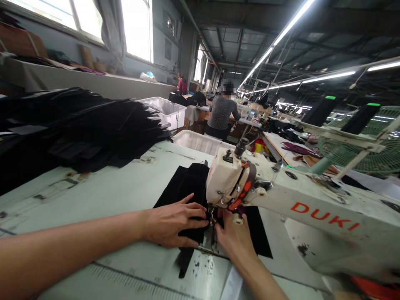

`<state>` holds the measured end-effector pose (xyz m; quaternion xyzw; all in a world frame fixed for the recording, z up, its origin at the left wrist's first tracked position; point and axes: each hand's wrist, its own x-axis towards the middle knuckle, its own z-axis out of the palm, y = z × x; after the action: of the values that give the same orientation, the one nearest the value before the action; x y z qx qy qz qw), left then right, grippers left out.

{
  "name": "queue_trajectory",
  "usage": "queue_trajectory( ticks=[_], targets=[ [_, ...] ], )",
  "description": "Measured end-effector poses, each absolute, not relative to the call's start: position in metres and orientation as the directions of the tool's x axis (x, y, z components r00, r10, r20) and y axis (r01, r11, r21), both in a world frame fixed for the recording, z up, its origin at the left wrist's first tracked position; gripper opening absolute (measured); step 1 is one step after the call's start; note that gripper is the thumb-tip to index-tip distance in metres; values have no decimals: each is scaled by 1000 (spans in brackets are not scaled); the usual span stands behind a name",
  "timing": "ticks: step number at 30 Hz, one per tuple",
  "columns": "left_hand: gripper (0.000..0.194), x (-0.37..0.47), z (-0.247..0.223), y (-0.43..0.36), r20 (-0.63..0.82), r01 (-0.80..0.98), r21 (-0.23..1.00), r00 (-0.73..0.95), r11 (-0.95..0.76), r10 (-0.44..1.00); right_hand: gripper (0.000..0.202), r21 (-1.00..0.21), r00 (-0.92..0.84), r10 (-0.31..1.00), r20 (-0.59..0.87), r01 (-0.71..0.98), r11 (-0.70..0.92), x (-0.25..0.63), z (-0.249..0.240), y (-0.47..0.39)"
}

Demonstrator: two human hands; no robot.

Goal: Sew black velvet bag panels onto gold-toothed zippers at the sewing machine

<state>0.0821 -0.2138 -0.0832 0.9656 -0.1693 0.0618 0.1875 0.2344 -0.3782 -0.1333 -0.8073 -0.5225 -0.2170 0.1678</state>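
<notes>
A white sewing machine (pixel 312 208) reaches in from the right, its needle area over black fabric (pixel 184 183) on the pale green table. Left of the needle, my left hand (pixel 176 221) lies on the fabric with its fingers spread. My right hand (pixel 233 233) is just right of the needle, under the machine head, by another part of the black fabric (pixel 258 233). Its fingertips are partly hidden by the machine, so what they hold cannot be made out. A narrow black strip (pixel 186 260) sticks out below my left hand.
A large pile of black fabric pieces (pixel 81 129) covers the table's back left. White plastic bins (pixel 196 141) stand behind the table. Two dark thread cones (pixel 361 118) and a green fan (pixel 340 148) are at the right. A person (pixel 222 112) sits farther back.
</notes>
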Motion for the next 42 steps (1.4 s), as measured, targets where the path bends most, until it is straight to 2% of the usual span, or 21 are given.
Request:
queue_trajectory(
  ticks=[6, 11, 14, 16, 19, 21, 24, 28, 33, 38, 42],
  targets=[
    [52, 83, -83, -214, 199, -366, 341, 928, -866, -314, 23, -16, 349, 762, 546, 914, -406, 237, -133, -370],
    [53, 83, -84, -214, 186, -357, 322, 932, -877, -311, 27, 42, 270, 785, 558, 935, -351, 255, -133, -364],
    [52, 82, -84, -215, 178, -347, 306, 936, -886, -305, 22, 79, 209, 798, 565, 949, -304, 254, -124, -384],
    [52, 81, -84, -215, 166, -343, 292, 938, -893, -305, 27, 130, 101, 803, 587, 967, -217, 251, -117, -400],
    [52, 81, -84, -216, 150, -328, 271, 943, -905, -297, 32, 262, -181, 785, 593, 965, 24, 247, -115, -413],
    [52, 81, -86, -217, 155, -320, 260, 945, -911, -287, 33, 275, -256, 786, 563, 955, 113, 248, -119, -413],
    [49, 80, -90, -217, 186, -341, 254, 935, -905, -301, 31, 245, -250, 811, 530, 960, 136, 254, -130, -408],
    [43, 81, -94, -214, 226, -399, 271, 911, -876, -345, 31, 287, -284, 813, 508, 946, 150, 262, -142, -404],
    [47, 84, -93, -210, 238, -386, 312, 916, -868, -322, 31, 358, -316, 795, 517, 924, 134, 269, -155, -401],
    [45, 88, -91, -210, 288, -391, 316, 908, -865, -305, 34, 366, -290, 822, 490, 924, 108, 275, -162, -399],
    [46, 91, -91, -209, 271, -367, 308, 918, -878, -289, 36, 385, -295, 833, 467, 917, 109, 275, -159, -398]
  ],
)
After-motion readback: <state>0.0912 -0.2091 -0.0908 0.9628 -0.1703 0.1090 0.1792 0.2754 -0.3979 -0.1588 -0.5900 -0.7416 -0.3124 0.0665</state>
